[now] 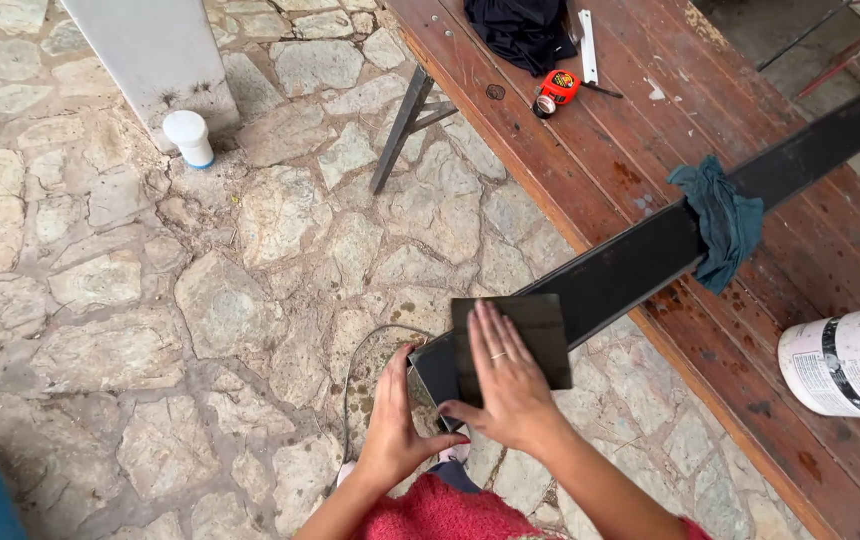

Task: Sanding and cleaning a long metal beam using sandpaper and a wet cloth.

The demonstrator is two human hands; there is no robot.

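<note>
Sandpaper [525,335], thin and floppy, lies on the near end of a stiff, heavy-looking black metal beam [650,255] propped on the counter [590,150]; right hand [507,385] presses flat with fingers spread, left hand [395,425] grips the beam's end.

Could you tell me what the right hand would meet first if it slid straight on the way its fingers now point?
The right hand lies flat on a dark sheet atop the black metal beam, fingers pointing up and slightly left. Past the sheet's far edge, probably only stone paving; depth is unclear.
</note>
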